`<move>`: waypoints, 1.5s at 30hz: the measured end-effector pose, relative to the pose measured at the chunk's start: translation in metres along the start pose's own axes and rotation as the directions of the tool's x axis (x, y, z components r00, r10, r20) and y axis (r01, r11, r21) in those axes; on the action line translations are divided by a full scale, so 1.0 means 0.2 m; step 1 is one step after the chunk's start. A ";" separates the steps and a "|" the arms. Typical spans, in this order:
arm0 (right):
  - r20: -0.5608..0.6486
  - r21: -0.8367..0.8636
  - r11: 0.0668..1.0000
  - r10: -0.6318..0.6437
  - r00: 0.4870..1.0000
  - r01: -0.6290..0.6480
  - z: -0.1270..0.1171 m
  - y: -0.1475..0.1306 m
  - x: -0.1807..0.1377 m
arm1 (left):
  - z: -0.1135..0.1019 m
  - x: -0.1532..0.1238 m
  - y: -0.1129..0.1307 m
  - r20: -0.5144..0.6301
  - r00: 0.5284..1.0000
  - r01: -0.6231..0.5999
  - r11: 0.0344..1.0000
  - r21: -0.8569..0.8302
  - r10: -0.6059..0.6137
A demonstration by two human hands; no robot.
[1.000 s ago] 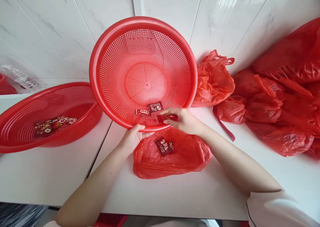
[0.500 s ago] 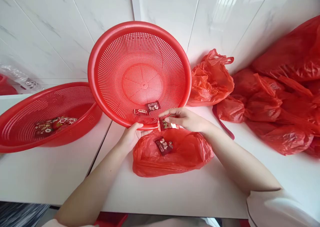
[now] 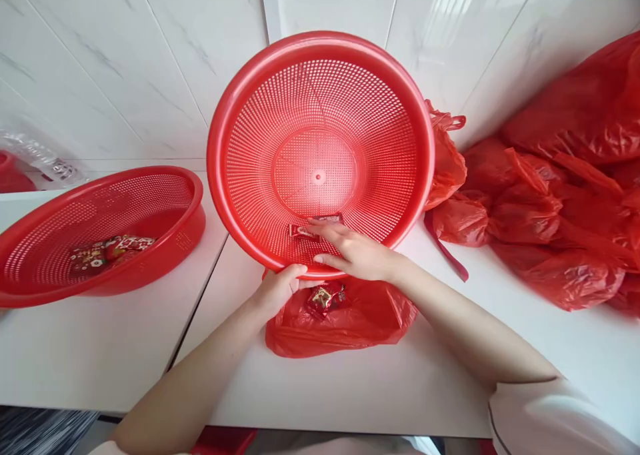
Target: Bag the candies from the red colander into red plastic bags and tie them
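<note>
My left hand point(image 3: 280, 291) grips the lower rim of a red perforated plastic basket point(image 3: 320, 118), which is tilted so its inside faces me. Inside its lower wall lie a small red wrapped packet point(image 3: 303, 232) and a dark red one point(image 3: 329, 219). Fingers apart, my right hand point(image 3: 353, 251) reaches over the rim, its fingertips at these packets; no packet shows in its grasp. Below the rim, an opened red plastic bag point(image 3: 350, 331) rests on the table with shiny dark red packets point(image 3: 326, 297) in it, partly covered by the basket and left hand.
A second red basket point(image 3: 185, 221) with several packets point(image 3: 110, 251) stands at the left. Tied red bags point(image 3: 530, 208) are heaped on the right, and another red bag point(image 3: 445, 168) is partly behind the tilted basket. A tiled wall point(image 3: 150, 61) backs the white table point(image 3: 125, 348).
The packet in my right hand has been let go into the bag. That hand has moved up into the basket. My left hand and the basket have shifted right.
</note>
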State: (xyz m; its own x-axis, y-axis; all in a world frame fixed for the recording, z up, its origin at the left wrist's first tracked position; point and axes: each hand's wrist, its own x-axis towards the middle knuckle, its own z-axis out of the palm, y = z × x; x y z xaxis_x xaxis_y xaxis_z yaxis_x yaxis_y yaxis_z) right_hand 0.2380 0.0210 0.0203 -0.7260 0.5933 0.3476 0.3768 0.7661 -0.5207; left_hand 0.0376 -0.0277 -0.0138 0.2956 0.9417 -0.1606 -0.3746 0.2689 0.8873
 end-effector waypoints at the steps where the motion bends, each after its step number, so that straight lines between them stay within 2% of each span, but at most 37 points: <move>1: 0.027 -0.014 1.000 -0.001 1.000 0.002 0.02 0.02 0.00 | 0.01 -0.01 -0.01 0.009 1.000 0.001 1.000 0.007 -0.001; 4: 0.068 -0.031 0.999 0.011 0.998 -0.009 0.06 0.04 0.00 | 0.02 -0.01 -0.02 0.017 1.000 0.005 1.000 0.031 -0.006; 8: 0.029 0.026 1.000 0.016 0.999 -0.016 0.04 0.03 0.00 | 0.01 0.00 0.00 0.003 1.000 0.018 1.000 -0.006 -0.018; 12: -0.016 0.254 0.956 0.154 0.988 -0.145 0.01 0.02 0.01 | -0.02 0.02 0.02 0.018 1.000 0.006 0.999 -0.051 -0.005; 17: -0.066 0.541 0.804 0.332 0.941 -0.246 0.02 0.06 0.03 | -0.06 0.03 0.03 -0.002 1.000 -0.007 0.999 -0.039 0.007; 19: -0.021 0.685 0.673 0.401 0.916 -0.279 0.02 0.07 0.04 | -0.07 0.03 0.03 -0.002 1.000 0.000 1.000 -0.023 0.000; 21: 0.076 0.848 0.433 0.471 0.879 -0.305 0.02 0.08 0.05 | -0.06 0.03 0.03 0.001 1.000 0.002 1.000 -0.005 -0.002; 23: 0.159 0.939 0.188 0.505 0.848 -0.287 0.02 0.08 0.05 | -0.05 0.03 0.03 -0.003 1.000 -0.002 1.000 0.010 0.002; 24: 0.170 0.958 0.114 0.509 0.844 -0.262 0.01 0.08 0.05 | -0.05 0.03 0.03 -0.006 1.000 -0.007 1.000 0.014 0.007; 25: 0.161 0.969 0.081 0.509 0.845 -0.233 0.01 0.08 0.05 | -0.05 0.02 0.03 -0.009 1.000 -0.010 1.000 0.015 0.010; 28: 0.104 0.976 0.110 0.514 0.852 -0.186 0.00 0.07 0.05 | -0.04 0.02 0.04 -0.010 1.000 -0.013 1.000 0.021 0.013; 32: 0.087 0.958 0.184 0.550 0.831 -0.222 -0.01 0.06 0.05 | -0.05 0.02 0.04 -0.025 1.000 0.000 1.000 0.026 0.001; 39: 0.010 0.893 0.367 0.565 0.825 -0.261 -0.03 0.04 0.04 | -0.04 0.02 0.07 -0.061 0.998 0.007 1.000 -0.016 -0.008; 42: 0.009 0.851 0.448 0.510 0.860 -0.274 -0.04 0.02 0.03 | -0.04 0.01 0.08 -0.045 0.998 0.032 0.999 -0.028 -0.034; 45: 0.138 0.768 0.561 0.325 0.936 -0.308 -0.06 -0.02 0.02 | -0.04 0.01 0.09 -0.047 0.997 0.065 0.998 -0.024 -0.066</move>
State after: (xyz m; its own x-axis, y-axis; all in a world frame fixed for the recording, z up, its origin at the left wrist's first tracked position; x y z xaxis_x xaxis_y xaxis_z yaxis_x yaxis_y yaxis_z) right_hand 0.2402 0.0228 0.0325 -0.6362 0.7699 0.0488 -0.0072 0.0574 -0.9983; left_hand 0.0248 -0.0194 -0.0020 0.2778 0.9304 -0.2390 -0.3755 0.3342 0.8644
